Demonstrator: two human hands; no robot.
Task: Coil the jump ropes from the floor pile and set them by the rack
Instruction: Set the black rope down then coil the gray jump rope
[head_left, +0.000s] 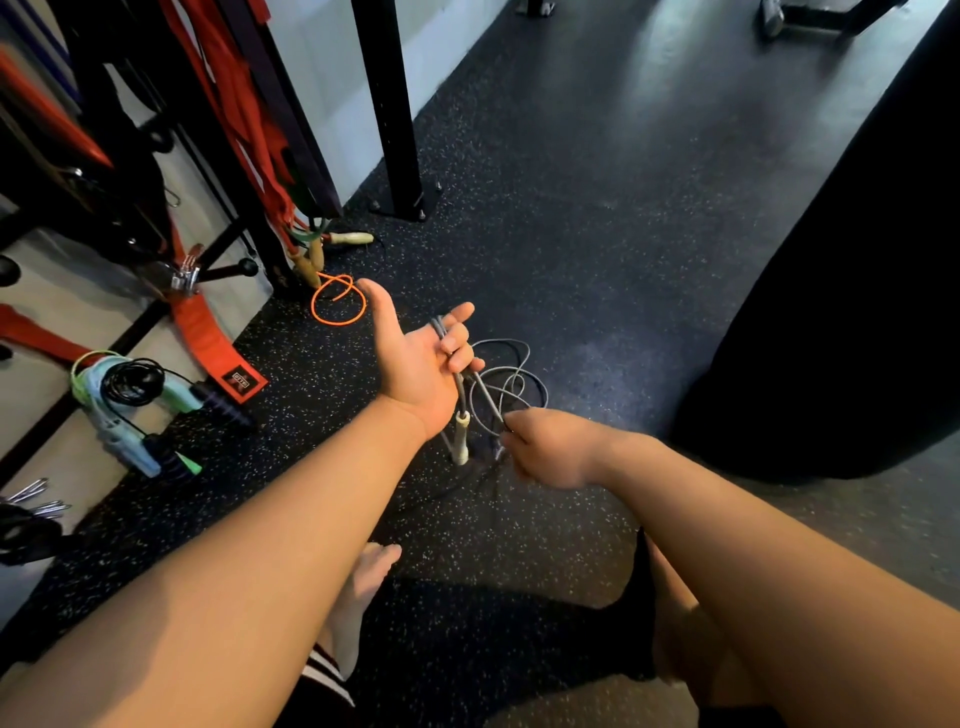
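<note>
My left hand (415, 358) is palm up above the floor, its fingers curled round strands of a grey jump rope (511, 384). The rope's pale handles (461, 436) dangle just below that hand. Loose grey loops hang to the right of it. My right hand (550, 449) sits lower and to the right, pinching a strand of the same rope at its fingertips. An orange rope (337, 304) with wooden handles lies coiled on the floor at the foot of the black rack (395, 130). A bundle of black and green ropes (137, 405) lies at the left by the wall.
Red and dark resistance bands (244, 119) hang from the rack at upper left. A large black punching bag (857, 291) fills the right side. My bare feet (363, 587) are on the speckled rubber floor (597, 208) below my arms. Metal clips (36, 499) lie at far left.
</note>
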